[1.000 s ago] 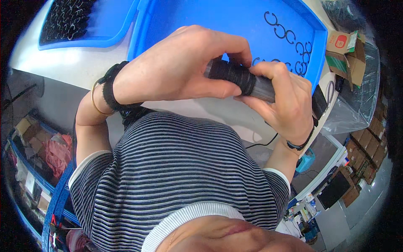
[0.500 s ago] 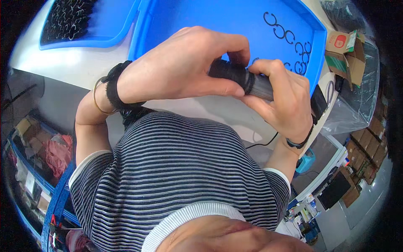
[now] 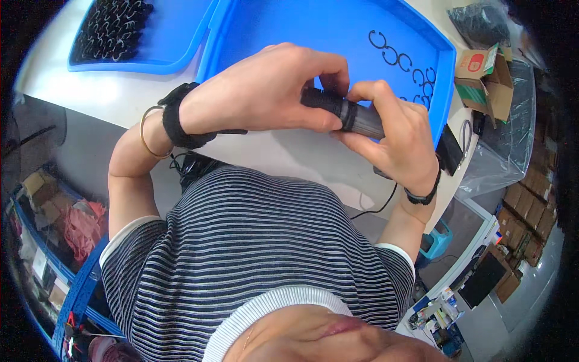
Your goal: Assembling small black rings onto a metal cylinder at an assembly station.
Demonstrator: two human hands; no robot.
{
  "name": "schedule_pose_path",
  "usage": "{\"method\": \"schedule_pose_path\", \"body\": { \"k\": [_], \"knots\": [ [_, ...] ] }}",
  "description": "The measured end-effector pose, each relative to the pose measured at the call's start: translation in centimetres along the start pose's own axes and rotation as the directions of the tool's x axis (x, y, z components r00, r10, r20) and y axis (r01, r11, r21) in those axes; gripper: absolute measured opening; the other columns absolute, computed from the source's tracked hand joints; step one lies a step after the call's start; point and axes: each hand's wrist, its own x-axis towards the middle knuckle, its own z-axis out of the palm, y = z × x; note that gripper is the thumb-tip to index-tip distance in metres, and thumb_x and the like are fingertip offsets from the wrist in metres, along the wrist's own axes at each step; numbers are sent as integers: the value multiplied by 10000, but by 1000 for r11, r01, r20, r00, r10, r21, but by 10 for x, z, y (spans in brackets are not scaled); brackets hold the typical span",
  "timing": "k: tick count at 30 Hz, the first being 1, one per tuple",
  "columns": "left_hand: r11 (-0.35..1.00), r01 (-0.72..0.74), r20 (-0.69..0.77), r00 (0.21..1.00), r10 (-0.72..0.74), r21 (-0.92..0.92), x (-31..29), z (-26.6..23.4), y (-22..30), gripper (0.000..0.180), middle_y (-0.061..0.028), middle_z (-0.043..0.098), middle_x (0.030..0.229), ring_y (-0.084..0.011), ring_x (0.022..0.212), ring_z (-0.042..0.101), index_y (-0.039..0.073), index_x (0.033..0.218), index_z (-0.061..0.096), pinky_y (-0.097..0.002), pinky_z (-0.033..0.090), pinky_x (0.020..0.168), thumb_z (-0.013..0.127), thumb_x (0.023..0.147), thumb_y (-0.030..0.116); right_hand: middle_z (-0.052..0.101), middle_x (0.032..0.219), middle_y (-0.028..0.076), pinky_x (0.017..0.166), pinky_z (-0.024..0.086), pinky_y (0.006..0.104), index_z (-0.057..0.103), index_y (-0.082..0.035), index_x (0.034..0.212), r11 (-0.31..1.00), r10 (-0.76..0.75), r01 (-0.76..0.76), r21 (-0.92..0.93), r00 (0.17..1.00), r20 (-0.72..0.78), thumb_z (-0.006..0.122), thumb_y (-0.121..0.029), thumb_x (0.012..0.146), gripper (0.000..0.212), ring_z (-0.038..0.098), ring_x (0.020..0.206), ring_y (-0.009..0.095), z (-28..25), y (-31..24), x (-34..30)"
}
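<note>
Both hands are on one short rod in front of my chest. Its right part is a grey, ribbed cylinder (image 3: 367,122); its left part is black with fine bands, like a stack of thin rings (image 3: 322,101). My left hand (image 3: 259,90) grips the black part, thumb below and fingers over the top. My right hand (image 3: 403,136) closes round the grey part, thumb and forefinger near where the black begins. The left fingers hide some of the rod. Beyond the hands, several loose black C-shaped rings (image 3: 390,58) lie in a large blue tray (image 3: 271,24).
At the far left, another blue tray (image 3: 163,57) holds a dense mass of black C-shaped rings (image 3: 113,30). An opened cardboard box (image 3: 482,78) and clear plastic sheeting (image 3: 506,151) are on the right. A dark flat object (image 3: 449,151) lies by the white table's (image 3: 265,154) right edge.
Both hands and the rod have shifted slightly left in the picture, with the grip unchanged. The large tray and box also appear farther left, while the far-left tray sits slightly farther right.
</note>
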Motion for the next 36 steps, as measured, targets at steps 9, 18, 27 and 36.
{"method": "schedule_pose_path", "body": {
  "k": [9,18,27,36],
  "knots": [
    [999,40,39,998,-39,-10,-6,-5,11,381,-65,679,908,-153,815,635,28,1112,633,-308,505,696,801,814,196,707,925,116,651,546,414,566,-74,1095,999,-4,5,39,1000,-19,850,-163,714,484,711,818,320,0,-8,-2],
    [998,51,44,998,-52,34,-5,-7,14,382,-57,674,916,-153,832,630,33,1111,639,-315,500,716,786,828,243,706,940,125,666,548,423,568,-73,1094,998,-26,27,50,999,-25,846,-165,725,471,709,835,330,-2,-7,-1],
    [999,36,61,997,-36,5,-4,-12,18,373,-50,676,913,-140,840,614,39,1104,644,-310,489,718,792,823,235,709,919,140,649,541,440,542,-87,1112,999,-35,36,41,999,-20,809,-175,761,449,705,813,347,-8,-9,-2],
    [997,75,86,994,-75,2,-1,-15,28,374,-142,719,961,-263,842,679,9,1081,670,-367,537,738,761,813,252,711,915,160,664,545,462,544,-76,1124,996,-44,48,73,997,-59,794,-193,778,443,698,815,378,-7,-8,-5]
  ]
}}
